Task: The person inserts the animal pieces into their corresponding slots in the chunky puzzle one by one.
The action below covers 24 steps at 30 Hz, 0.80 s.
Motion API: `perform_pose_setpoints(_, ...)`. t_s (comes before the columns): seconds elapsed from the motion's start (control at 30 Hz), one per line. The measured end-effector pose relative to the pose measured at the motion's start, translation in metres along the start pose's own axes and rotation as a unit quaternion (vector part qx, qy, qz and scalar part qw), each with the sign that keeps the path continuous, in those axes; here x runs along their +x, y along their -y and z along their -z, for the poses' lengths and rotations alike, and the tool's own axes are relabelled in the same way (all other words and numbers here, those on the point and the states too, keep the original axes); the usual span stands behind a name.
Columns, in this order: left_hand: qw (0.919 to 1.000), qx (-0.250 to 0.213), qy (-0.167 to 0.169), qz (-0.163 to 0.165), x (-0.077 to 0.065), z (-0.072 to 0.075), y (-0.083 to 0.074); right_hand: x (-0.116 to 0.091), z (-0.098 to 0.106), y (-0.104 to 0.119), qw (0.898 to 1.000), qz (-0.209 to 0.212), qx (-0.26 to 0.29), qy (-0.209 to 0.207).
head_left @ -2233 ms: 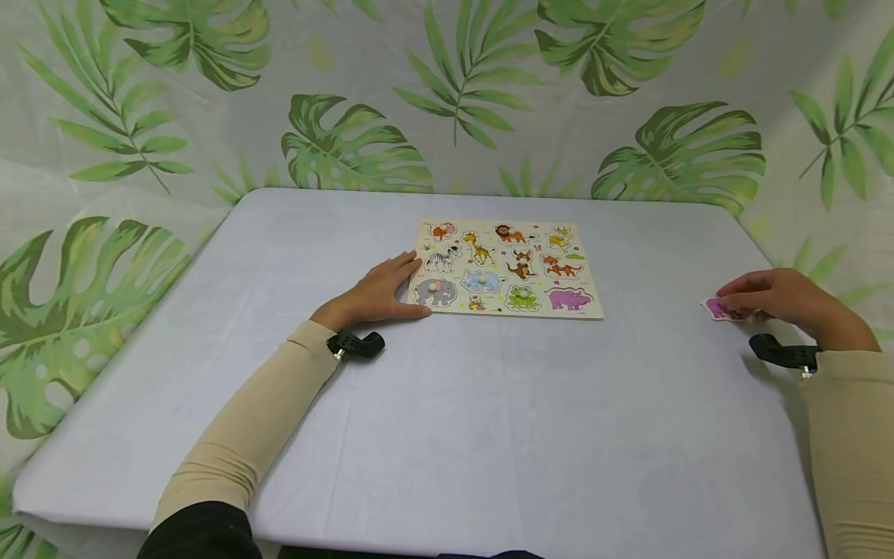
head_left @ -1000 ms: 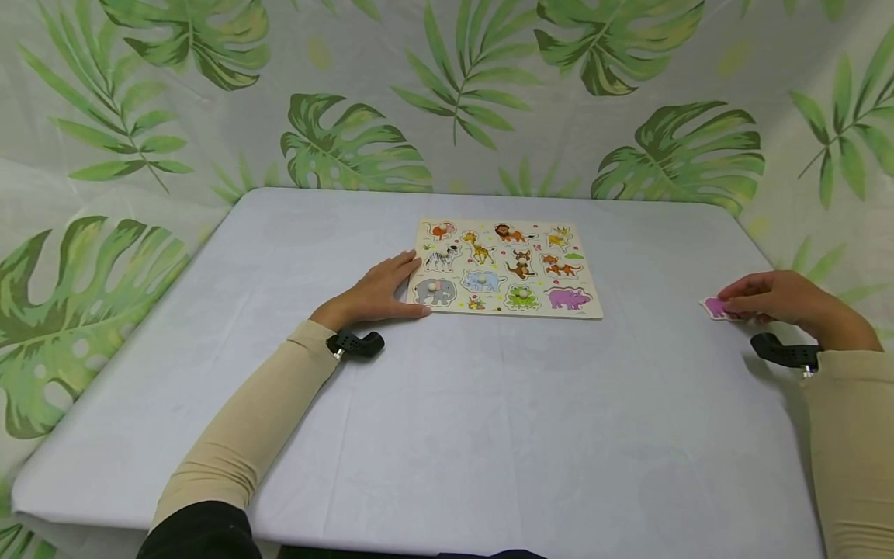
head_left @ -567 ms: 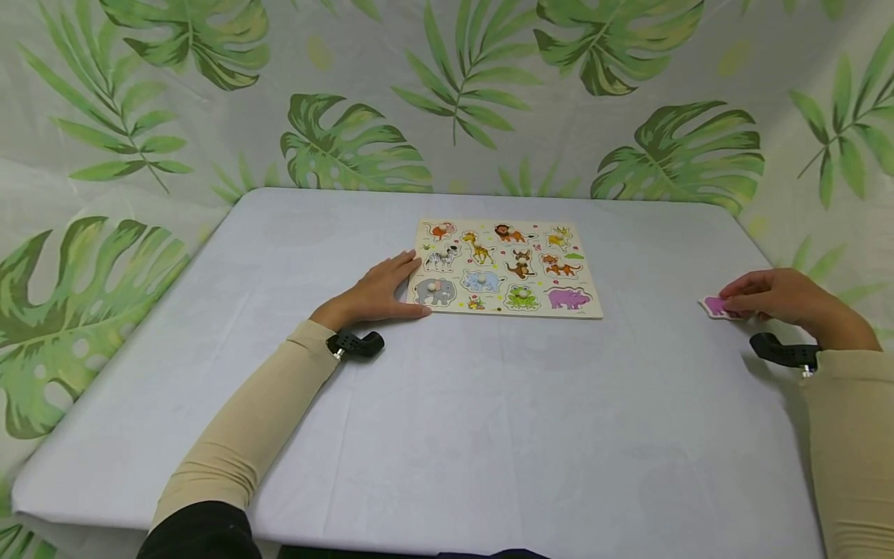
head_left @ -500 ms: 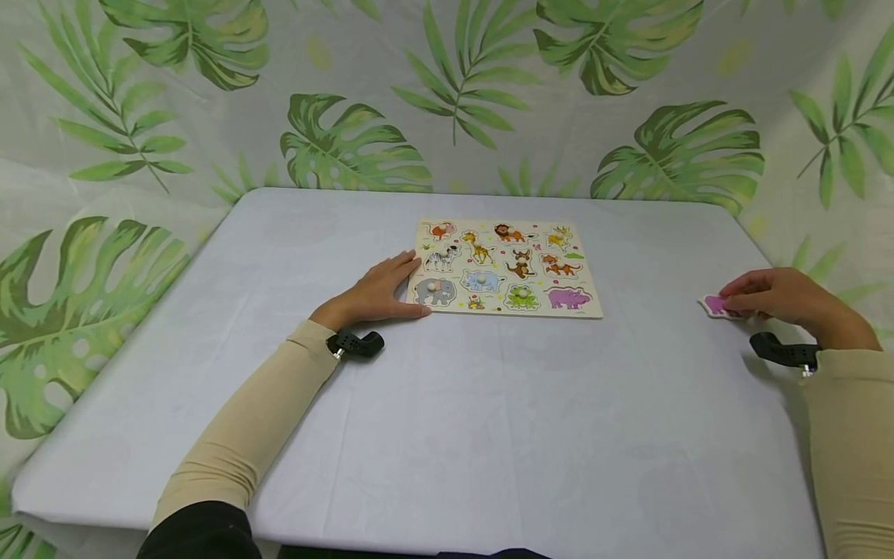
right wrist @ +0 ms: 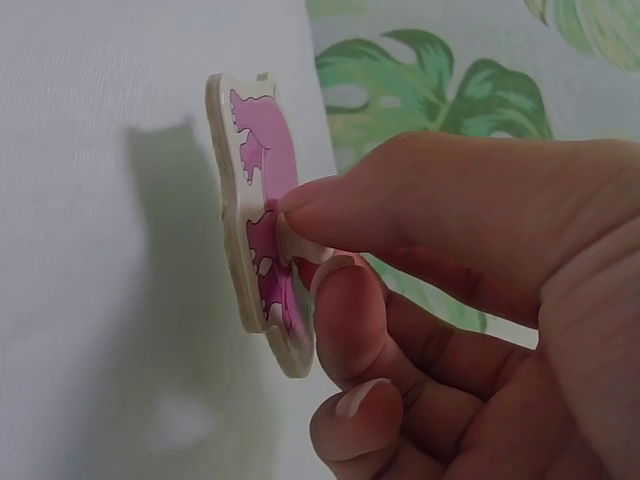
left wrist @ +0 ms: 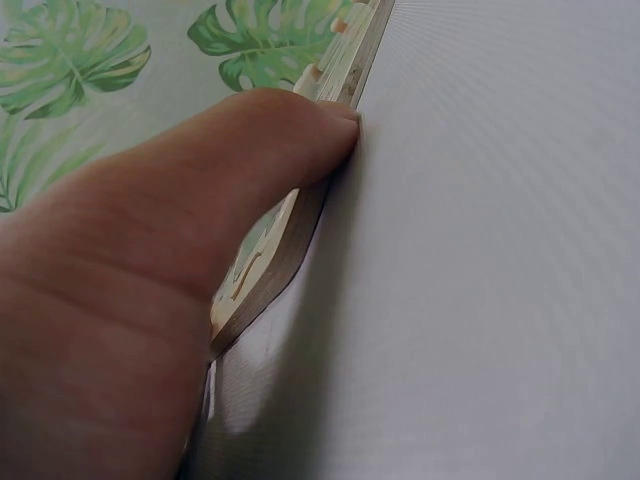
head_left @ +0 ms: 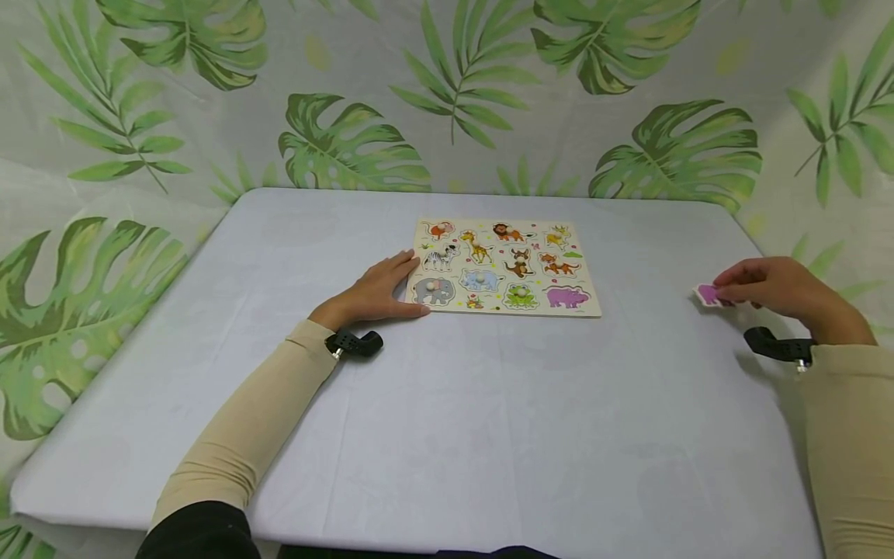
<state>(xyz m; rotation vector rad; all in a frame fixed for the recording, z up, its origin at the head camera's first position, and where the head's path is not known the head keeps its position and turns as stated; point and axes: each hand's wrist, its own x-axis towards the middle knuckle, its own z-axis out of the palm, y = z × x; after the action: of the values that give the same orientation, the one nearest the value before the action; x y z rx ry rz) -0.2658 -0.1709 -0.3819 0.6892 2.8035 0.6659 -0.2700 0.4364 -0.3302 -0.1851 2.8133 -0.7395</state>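
Note:
At the right of the table my right hand [head_left: 789,291] pinches a purple hippo puzzle piece [head_left: 708,295]. Thumb and fingertips hold its small pale knob in the right wrist view, where the hippo piece [right wrist: 275,165] is off the tabletop and casts a shadow on it. My left hand [head_left: 373,291] rests at the near left corner of the wooden animal puzzle board [head_left: 499,309], fingers extended along its left edge. In the left wrist view the thumb [left wrist: 270,135] lies against the board's edge [left wrist: 290,250]. A purple hippo picture [head_left: 567,297] shows at the board's near right corner.
The board bears several animal shapes, among them an elephant [head_left: 434,291], a frog [head_left: 520,296] and a lion [head_left: 512,232]. A white cloth covers the table [head_left: 489,435]. Behind it hangs a leaf-patterned curtain [head_left: 503,167]. Each wrist wears a black camera mount [head_left: 356,343].
My right hand has lifted the hippo piece off the table and shifted it slightly left and away from me. The left hand and the board have stayed in place.

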Motion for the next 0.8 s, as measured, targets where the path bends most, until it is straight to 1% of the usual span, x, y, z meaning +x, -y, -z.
perform_pose_setpoints(0.23, 1.0, 0.003, -0.001, -0.003, 0.0, 0.0, 0.0, -0.001, 0.0, 0.013, 1.0, 0.008, 0.0, -0.008)
perform_pose_setpoints(0.47, 1.0, 0.005, 0.002, 0.002, 0.0, 0.0, -0.001, -0.001, -0.003, 0.024, 1.0, 0.017, -0.005, -0.019)
perform_pose_setpoints(0.8, 1.0, 0.003, 0.001, 0.003, 0.0, 0.0, -0.001, 0.002, -0.008, 0.032, 0.999, 0.024, -0.006, -0.033)
